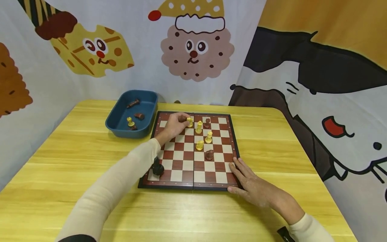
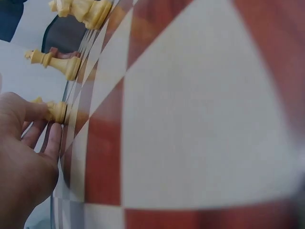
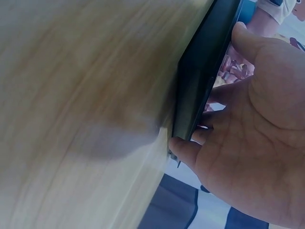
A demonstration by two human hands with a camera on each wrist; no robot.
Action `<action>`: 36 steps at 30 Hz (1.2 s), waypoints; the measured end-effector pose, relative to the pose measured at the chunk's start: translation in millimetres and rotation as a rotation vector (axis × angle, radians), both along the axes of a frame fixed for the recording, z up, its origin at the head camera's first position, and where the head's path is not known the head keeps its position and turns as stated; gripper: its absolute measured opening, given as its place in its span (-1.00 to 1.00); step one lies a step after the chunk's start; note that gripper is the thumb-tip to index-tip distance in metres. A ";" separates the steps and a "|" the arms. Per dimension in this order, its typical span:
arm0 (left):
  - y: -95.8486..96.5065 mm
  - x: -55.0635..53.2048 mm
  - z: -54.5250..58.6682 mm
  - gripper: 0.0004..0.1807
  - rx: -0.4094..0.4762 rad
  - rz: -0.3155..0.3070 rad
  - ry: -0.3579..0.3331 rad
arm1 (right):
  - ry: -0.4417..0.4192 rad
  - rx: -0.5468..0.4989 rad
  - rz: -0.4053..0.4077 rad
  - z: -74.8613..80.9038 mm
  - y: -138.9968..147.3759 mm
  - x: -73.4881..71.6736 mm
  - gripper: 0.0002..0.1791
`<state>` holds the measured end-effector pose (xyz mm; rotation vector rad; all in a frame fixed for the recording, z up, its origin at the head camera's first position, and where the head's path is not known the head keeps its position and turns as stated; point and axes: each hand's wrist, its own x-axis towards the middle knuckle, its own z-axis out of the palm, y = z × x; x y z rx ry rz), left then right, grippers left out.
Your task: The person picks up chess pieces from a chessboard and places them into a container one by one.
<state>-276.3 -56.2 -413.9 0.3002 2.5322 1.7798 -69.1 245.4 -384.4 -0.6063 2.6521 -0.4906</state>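
A chessboard (image 1: 182,175) with red-brown and white squares lies unfolded on the table. At its far side my left hand (image 1: 173,126) pinches a yellow chess piece (image 1: 189,122). The left wrist view shows thumb and fingers about this piece (image 2: 59,112), its base at the board. Something dark brown shows behind the fingers, too hidden to tell. Close by stand a yellow king-like piece (image 1: 198,127), a yellow rook (image 1: 208,137), a yellow knight (image 1: 199,145) and brown pieces (image 1: 209,155). My right hand (image 1: 252,185) rests with extended fingers on the board's near right edge.
Left of the board stands a blue tub (image 1: 130,133) with several brown and yellow pieces lying inside. A black strap-like object (image 1: 158,168) shows beside the left sleeve, over the board's near left corner. A printed curtain (image 1: 121,84) hangs behind the wooden table (image 1: 272,148).
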 end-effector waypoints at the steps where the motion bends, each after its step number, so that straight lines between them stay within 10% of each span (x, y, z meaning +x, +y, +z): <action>1: -0.9 -0.7 0.4 -0.83 0.002 -0.001 -0.005 | 0.000 -0.001 0.000 -0.2 -0.4 -0.1 -0.01; 18: -3.8 -2.8 1.5 -0.76 0.057 -0.028 -0.046 | 0.009 -0.004 0.004 -1.1 -0.1 1.2 -0.02; 36: -47.7 -4.0 38.0 -0.71 0.105 0.017 -0.015 | -0.002 -0.005 0.005 0.6 -0.1 1.1 -0.01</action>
